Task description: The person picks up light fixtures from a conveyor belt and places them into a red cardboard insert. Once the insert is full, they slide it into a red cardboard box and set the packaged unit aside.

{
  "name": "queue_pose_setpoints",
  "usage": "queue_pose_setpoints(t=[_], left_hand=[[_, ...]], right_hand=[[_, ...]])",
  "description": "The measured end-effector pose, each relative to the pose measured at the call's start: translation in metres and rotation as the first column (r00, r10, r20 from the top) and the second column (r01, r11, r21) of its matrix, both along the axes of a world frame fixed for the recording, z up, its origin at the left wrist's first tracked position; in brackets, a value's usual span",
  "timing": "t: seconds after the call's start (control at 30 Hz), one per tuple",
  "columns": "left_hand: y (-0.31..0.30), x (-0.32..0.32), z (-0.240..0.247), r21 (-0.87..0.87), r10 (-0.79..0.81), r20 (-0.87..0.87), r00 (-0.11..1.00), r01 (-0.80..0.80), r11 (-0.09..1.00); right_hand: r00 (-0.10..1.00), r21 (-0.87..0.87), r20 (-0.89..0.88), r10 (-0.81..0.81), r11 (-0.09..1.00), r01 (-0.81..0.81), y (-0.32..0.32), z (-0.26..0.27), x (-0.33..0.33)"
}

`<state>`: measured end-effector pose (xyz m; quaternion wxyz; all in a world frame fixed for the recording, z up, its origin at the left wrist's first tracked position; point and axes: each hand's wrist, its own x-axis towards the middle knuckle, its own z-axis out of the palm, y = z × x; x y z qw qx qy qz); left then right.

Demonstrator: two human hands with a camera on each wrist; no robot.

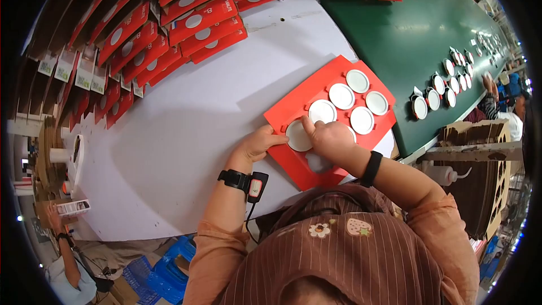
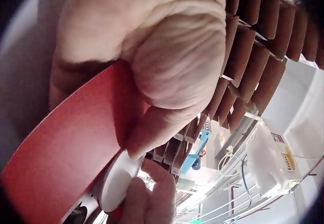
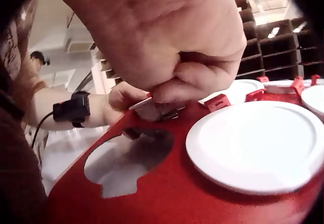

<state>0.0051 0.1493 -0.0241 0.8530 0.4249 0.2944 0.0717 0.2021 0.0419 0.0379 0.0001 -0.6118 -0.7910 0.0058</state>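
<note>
A red cardboard sheet (image 1: 282, 110) with round cut-outs lies on the white table, partly over its near right edge. Several white round downlights (image 1: 341, 96) with red clips sit in its holes. My left hand (image 1: 258, 143) grips the sheet's left edge, its thumb touching the nearest downlight (image 1: 297, 137). Over that same downlight, tilted in the left wrist view, my right hand (image 1: 337, 142) curls its fingers and pinches the rim. One notched hole (image 3: 126, 158) in the sheet has no light in it. Another downlight (image 3: 255, 145) lies flat beside my right hand.
Rows of red printed boxes (image 1: 206, 20) line the far side of the table (image 1: 169, 164). More downlights (image 1: 433, 99) stand on the green surface (image 1: 389, 39) at right. Other people's hands (image 1: 489, 86) show at the right and left edges. A cardboard stack (image 1: 468, 181) stands right.
</note>
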Motion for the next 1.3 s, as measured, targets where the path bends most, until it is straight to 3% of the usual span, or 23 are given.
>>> queue_pose_setpoints(t=[0.13, 0.27, 0.33, 0.37, 0.53, 0.77, 0.83, 0.9, 0.93, 0.97, 1.03, 1.1, 1.17, 1.23, 1.27, 1.3], left_hand=[[-0.001, 0.001, 0.003, 0.026, 0.014, -0.018, 1.0, -0.013, 1.0], [-0.002, 0.001, 0.009, 0.009, 0.068, -0.051, 0.996, -0.067, 0.998], [-0.002, 0.0, 0.013, 0.012, 0.098, -0.063, 0.993, -0.098, 0.995], [-0.002, 0.0, 0.014, 0.013, 0.131, -0.073, 0.989, -0.13, 0.991], [0.0, 0.003, 0.012, -0.02, 0.102, -0.054, 0.993, -0.103, 0.994], [-0.002, 0.008, 0.022, 0.048, 0.079, -0.091, 0.993, -0.075, 0.996], [-0.002, 0.0, 0.005, 0.136, 0.117, -0.164, 0.979, -0.095, 0.986], [-0.004, 0.002, 0.012, 0.052, 0.202, -0.077, 0.976, -0.198, 0.979], [-0.001, 0.002, 0.011, 0.054, 0.19, -0.039, 0.981, -0.188, 0.981], [0.003, -0.004, 0.01, 0.058, 0.194, -0.014, 0.981, -0.193, 0.979], [0.01, -0.01, 0.013, 0.074, 0.223, -0.023, 0.974, -0.221, 0.972], [0.02, -0.012, 0.014, 0.067, 0.247, -0.016, 0.969, -0.245, 0.967], [0.028, -0.014, 0.016, 0.097, 0.255, -0.047, 0.966, -0.249, 0.964], [0.039, -0.014, 0.014, 0.158, 0.272, -0.102, 0.957, -0.254, 0.954], [0.04, -0.011, 0.017, 0.14, 0.285, -0.089, 0.954, -0.271, 0.952], [0.043, -0.011, 0.016, 0.146, 0.283, -0.086, 0.955, -0.269, 0.952]], right_hand=[[0.987, 0.062, 0.158, -0.015, 0.998, 0.005, 0.0, -0.012, -0.008], [0.991, 0.019, 0.13, -0.018, 1.0, 0.016, -0.006, 0.005, -0.01], [0.993, -0.169, 0.096, 0.065, 0.984, -0.048, -0.024, 0.032, -0.008], [0.993, -0.17, 0.099, 0.064, 0.984, -0.047, -0.03, 0.03, -0.005], [0.985, -0.231, -0.17, 0.0, 0.972, -0.04, -0.037, 0.018, -0.007], [0.974, -0.212, -0.225, -0.003, 0.976, -0.046, -0.039, -0.001, -0.005], [0.971, -0.254, -0.238, -0.021, 0.966, -0.041, -0.039, 0.0, -0.001], [0.955, -0.117, -0.294, 0.04, 0.99, -0.077, -0.044, 0.009, 0.016], [0.935, -0.057, -0.351, -0.04, 0.998, 0.022, -0.048, 0.023, 0.026], [0.902, -0.076, -0.387, -0.192, 0.981, 0.177, -0.049, 0.036, 0.039], [0.814, 0.087, -0.344, -0.469, 0.847, 0.525, -0.053, 0.019, 0.098], [0.599, 0.277, -0.549, -0.584, 0.549, 0.789, -0.069, 0.014, 0.158], [0.293, 0.139, -0.542, -0.788, 0.259, 0.956, -0.091, -0.01, 0.223], [0.123, 0.011, -0.463, -0.878, 0.133, 0.991, -0.1, -0.019, 0.248], [0.032, -0.125, -0.51, -0.86, 0.11, 0.986, -0.101, -0.028, 0.258], [0.072, -0.168, -0.545, -0.835, 0.193, 0.967, -0.1, -0.039, 0.264]])
